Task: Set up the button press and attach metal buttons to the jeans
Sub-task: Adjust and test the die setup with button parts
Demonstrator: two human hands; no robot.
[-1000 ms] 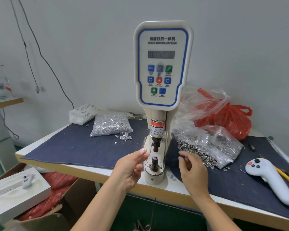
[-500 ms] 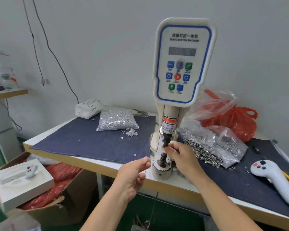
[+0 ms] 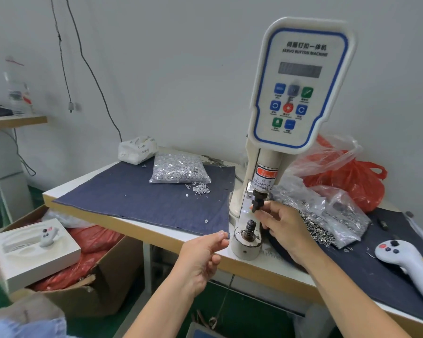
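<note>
Fingers [image 3: 266, 211] of right hand [image 3: 285, 228] pinching upper die [image 3: 257, 203]; left hand [image 3: 200, 259] loosely curled, empty; setup step, seating die next.

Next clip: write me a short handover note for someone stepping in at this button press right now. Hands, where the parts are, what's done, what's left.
Right hand: fingers at the black upper die of the button machine, pinching at it; whether a button is being loaded is hidden.
Left hand: in front of the table edge, fingertips pinched together; anything between them is too small to tell.
Lower die: bare spring post, nothing on it.
Parts: bag of tacks on the denim cloth to the left, a few spilled beside it; bag of buttons to the right.
Done: parts laid out.
Left: finish loading the dies, bring jeans (none in view), press.
</note>
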